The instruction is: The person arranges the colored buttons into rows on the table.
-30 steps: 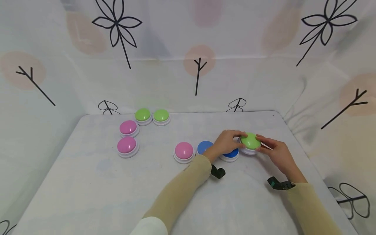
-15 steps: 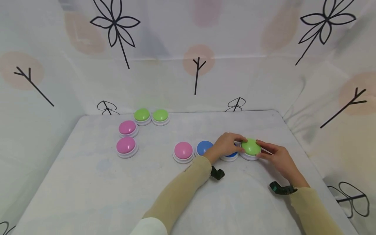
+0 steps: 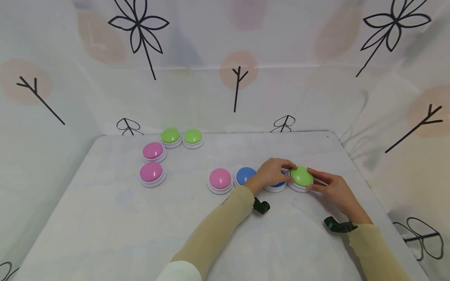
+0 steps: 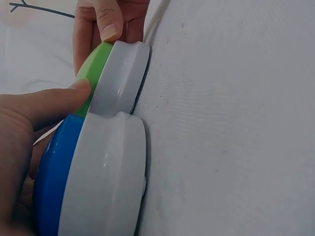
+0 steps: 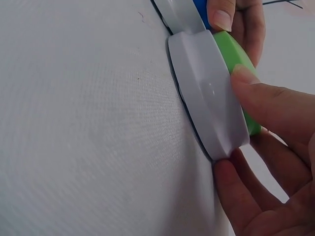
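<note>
Just right of the half-covered blue push button (image 4: 93, 172), and touching it, I see a green push button (image 3: 301, 176) on the white table (image 3: 105, 218). The left hand (image 3: 272, 171) pinches it with curled fingers on the blue one's side; the right hand (image 3: 335, 192) grips the opposite side.

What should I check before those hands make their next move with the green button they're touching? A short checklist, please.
1. Held green button dome side up: ok.
2. Its white base down on the table: ok, as far as both wrist views show.
3. White base against the neighbouring blue button: ok, they appear to touch.
4. Held green button released: not ok; the left hand and right hand both hold it.
5. Clear head view of the neighbouring blue button: not ok; the left hand covers part of it.
6. Underside of the held green button: cannot tell, hidden.
</note>
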The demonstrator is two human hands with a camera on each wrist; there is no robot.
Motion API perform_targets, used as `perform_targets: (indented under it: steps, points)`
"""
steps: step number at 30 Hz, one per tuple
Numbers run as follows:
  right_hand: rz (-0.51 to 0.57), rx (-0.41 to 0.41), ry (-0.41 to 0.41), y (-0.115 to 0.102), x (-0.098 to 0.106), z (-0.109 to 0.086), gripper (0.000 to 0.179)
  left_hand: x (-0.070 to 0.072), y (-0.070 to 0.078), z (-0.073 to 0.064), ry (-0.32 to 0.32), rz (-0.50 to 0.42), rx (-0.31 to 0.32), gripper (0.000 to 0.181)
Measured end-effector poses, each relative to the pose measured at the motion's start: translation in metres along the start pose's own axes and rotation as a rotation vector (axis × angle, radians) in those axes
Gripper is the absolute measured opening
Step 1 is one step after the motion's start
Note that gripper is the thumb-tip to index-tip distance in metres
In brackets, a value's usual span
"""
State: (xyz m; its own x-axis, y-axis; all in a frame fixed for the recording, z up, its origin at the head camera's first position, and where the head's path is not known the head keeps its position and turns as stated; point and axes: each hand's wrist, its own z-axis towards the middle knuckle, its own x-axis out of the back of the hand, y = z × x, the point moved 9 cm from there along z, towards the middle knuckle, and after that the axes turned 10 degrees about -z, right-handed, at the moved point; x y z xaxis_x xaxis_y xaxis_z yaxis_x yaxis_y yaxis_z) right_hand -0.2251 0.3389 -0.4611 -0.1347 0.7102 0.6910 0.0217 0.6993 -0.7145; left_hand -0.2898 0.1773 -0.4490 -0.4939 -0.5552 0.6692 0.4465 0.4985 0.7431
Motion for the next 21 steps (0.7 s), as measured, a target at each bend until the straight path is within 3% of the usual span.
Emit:
perform_targets:
  steps: [15,21]
  points:
    - [0.042,-0.003,-0.019,0.0008,-0.0005,0.0017,0.072,0.0016,-0.0003,-0.0012,0.007,-0.033,0.018,0.045]
    - [0.001,-0.022,0.003,-0.0004,0.0040,0.0035,0.071,0.0044,0.0027,-0.0020,0.005,-0.061,0.010,0.045]
